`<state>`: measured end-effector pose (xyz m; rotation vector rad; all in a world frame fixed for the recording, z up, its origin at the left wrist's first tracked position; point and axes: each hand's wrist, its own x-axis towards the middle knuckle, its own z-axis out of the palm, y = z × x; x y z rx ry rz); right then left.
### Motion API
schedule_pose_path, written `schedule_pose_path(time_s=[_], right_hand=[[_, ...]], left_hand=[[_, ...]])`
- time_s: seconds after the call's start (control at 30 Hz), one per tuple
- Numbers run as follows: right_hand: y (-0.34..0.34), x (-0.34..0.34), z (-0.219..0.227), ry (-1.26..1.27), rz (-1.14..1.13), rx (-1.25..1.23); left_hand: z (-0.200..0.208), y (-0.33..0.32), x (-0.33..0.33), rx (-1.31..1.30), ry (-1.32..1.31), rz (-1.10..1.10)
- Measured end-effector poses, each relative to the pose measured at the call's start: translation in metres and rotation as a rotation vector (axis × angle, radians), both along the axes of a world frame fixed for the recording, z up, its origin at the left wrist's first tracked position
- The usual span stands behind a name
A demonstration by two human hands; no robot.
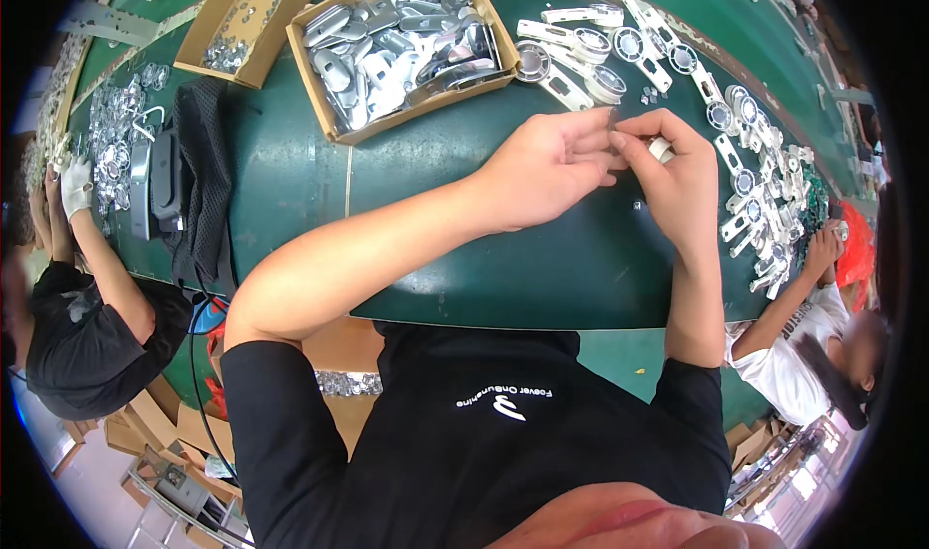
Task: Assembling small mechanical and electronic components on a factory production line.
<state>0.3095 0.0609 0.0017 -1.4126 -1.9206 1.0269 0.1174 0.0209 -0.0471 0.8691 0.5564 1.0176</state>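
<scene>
My left hand (547, 172) is turned palm up over the table, its fingers curled close together. My right hand (682, 181) meets it fingertip to fingertip, thumb and forefinger pinched. A small thin dark piece (613, 118) shows between the fingertips of both hands; its kind is too small to tell. Behind the right hand's fingers a white round part (661, 149) partly shows, and I cannot tell whether it is held. Just beyond the hands lie several white long-handled parts with round dark-ringed ends (590, 46).
A cardboard box (334, 135) of shiny metal covers stands beyond my left forearm, with a shallower box (254, 77) of small metal bits beside it. White parts (764, 201) spread along the right. A black device (166, 181) and dark cloth (201, 162) lie left. People work on both sides.
</scene>
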Motion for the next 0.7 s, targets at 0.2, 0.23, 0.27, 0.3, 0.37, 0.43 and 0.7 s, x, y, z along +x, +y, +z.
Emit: schedule_pose_path(time_s=[0.2, 0.23, 0.27, 0.3, 0.37, 0.43, 0.7], right_hand=[[0.012, 0.011, -0.003, 0.078, 0.075, -0.008], [0.013, 0.012, -0.002, 0.079, 0.074, -0.007], [0.014, 0.013, 0.000, 0.085, 0.063, -0.069], [0.015, 0.014, 0.003, 0.091, 0.053, -0.131], [0.018, 0.016, 0.007, 0.088, 0.039, -0.194], [0.020, 0.018, 0.007, 0.084, 0.027, -0.256], [0.021, 0.019, 0.006, 0.131, 0.017, -0.392]], left_hand=[[0.000, 0.000, 0.002, 0.030, 0.007, 0.015], [-0.001, 0.000, 0.002, 0.031, 0.008, 0.015], [-0.001, 0.000, 0.002, 0.028, 0.012, 0.015], [-0.002, 0.000, 0.002, 0.025, 0.017, 0.016], [-0.001, 0.000, 0.002, 0.036, 0.023, 0.011], [-0.001, 0.000, 0.001, 0.047, 0.029, 0.007], [0.004, 0.005, -0.003, -0.082, -0.036, 0.006]])
